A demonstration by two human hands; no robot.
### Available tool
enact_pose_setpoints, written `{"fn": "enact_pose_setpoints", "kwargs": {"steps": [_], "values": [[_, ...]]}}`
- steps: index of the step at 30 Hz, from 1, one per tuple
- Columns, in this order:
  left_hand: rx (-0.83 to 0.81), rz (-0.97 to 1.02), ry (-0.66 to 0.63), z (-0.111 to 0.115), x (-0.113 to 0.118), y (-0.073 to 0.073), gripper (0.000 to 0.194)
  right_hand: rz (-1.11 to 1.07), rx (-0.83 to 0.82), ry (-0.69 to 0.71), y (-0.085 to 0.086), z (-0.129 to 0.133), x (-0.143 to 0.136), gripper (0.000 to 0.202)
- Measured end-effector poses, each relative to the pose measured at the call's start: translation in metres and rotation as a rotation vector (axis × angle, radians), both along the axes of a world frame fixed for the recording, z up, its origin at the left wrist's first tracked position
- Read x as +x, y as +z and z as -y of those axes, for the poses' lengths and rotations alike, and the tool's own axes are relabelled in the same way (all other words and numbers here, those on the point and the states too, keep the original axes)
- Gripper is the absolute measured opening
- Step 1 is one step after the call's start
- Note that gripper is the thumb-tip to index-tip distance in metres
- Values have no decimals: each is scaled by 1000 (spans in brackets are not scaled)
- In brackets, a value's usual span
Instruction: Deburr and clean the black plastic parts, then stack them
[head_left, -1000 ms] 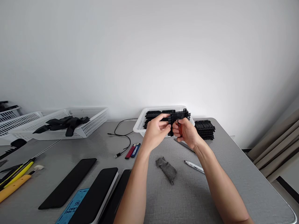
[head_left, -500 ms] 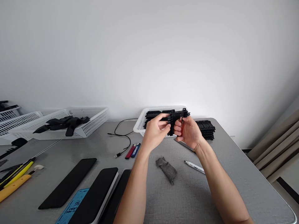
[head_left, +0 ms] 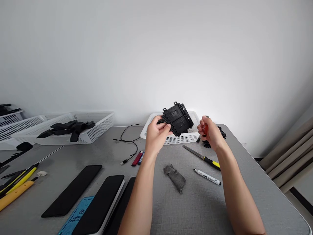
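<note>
My left hand (head_left: 157,133) grips a flat black plastic part (head_left: 178,118) by its lower left edge, thumb in front. The part is tilted, with toothed sides and two small tabs on top, and is held up in front of the white basket (head_left: 182,139). To its right, apart from it, my right hand (head_left: 211,132) is closed around a small orange-red tool (head_left: 205,130). The fingers cover much of that tool, so its kind cannot be made out. Behind my right hand, a stack of black toothed parts (head_left: 222,133) is partly hidden.
On the grey table lie a file (head_left: 199,155) with a black-yellow handle, a white marker (head_left: 207,176) and a grey cloth (head_left: 175,178). A cable (head_left: 133,142), black slabs (head_left: 73,191) and yellow-handled tools (head_left: 21,182) are further left. Another white basket (head_left: 97,130) holds black parts.
My hands have moved apart: the right has drawn back to the right with the orange-red tool. My left hand has lifted and turned the black part, so its broad face shows.
</note>
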State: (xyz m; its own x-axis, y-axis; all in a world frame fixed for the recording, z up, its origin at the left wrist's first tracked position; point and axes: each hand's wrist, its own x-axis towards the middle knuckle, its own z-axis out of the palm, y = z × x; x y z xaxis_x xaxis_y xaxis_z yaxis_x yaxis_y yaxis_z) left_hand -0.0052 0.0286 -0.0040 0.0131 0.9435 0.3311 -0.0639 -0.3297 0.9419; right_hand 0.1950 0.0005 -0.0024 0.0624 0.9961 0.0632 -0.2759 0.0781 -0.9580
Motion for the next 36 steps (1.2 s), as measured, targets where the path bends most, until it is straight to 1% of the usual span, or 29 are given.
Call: {"fn": "enact_pose_setpoints", "kwargs": {"steps": [1,2,4,6,7,8,10,12,14,15,17,19,21,25,28,31,33,36], "values": [[12,35,-11,-1,0,0,42,33,-28,-29,-3,-3,3,40],[28,61,-27,-1,0,-1,44,46,-64,-17,-5,-6,5,42],[63,84,-67,-2,1,-2,46,-7,-138,107,-9,-11,6,47],[95,64,-115,-3,1,-3,45,-114,-185,244,-11,-15,2,48],[115,42,-133,-4,1,-3,43,-167,-189,277,-11,-16,0,46],[138,18,-142,-4,1,-3,40,-212,-178,279,-11,-16,-2,41],[160,-18,-129,-5,0,-3,37,-269,-123,232,-11,-16,-4,34],[133,-9,-76,-6,-1,-2,38,-293,-43,159,-11,-16,-5,36],[64,39,-47,-6,-2,-1,39,-298,47,92,-11,-14,-4,41],[26,67,-61,-6,-3,-1,38,-295,100,59,-11,-14,-4,43],[-22,121,-134,-5,-4,0,41,-268,206,-5,-11,-14,-4,46],[-29,149,-199,-4,-5,1,46,-218,287,-55,-11,-15,-4,48],[-7,119,-195,-2,-5,1,47,-162,337,-89,-11,-16,-4,49],[23,-5,-123,-1,-2,0,47,-58,385,-138,-11,-17,-7,49],[40,-34,-125,-3,-1,-3,47,-5,404,-149,-11,-16,-8,48],[43,-21,-139,-5,-1,-5,43,69,403,-161,-11,-14,-8,45],[43,-8,-134,-6,-1,-6,43,175,389,-209,-11,-11,-8,41],[53,7,-105,-7,0,-6,44,337,325,-340,-8,-4,-6,37]]}}
